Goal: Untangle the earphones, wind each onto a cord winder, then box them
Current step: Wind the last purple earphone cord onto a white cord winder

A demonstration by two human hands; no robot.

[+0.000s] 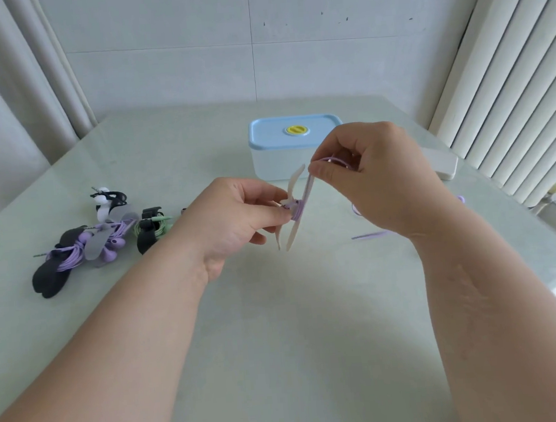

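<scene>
Purple cord [297,211] part-wound on pale winder [293,181] pinched in left hand [237,214], right hand [373,176] pinching the free run just above, tail [370,235] trailing on table [278,310]; several wound sets [83,246] lie left, box [276,166] behind has lid [264,135] on, so boxing looks untouched.

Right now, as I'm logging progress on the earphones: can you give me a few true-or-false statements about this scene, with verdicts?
1. The left hand holds a cord winder with lilac cable wound round its middle. True.
2. The right hand lies flat on the table. False: it is raised and pinches the lilac cable.
3. The box has its blue lid off. False: the lid is on.
4. Wound earphones lie on the table left of the hands. True.
</scene>
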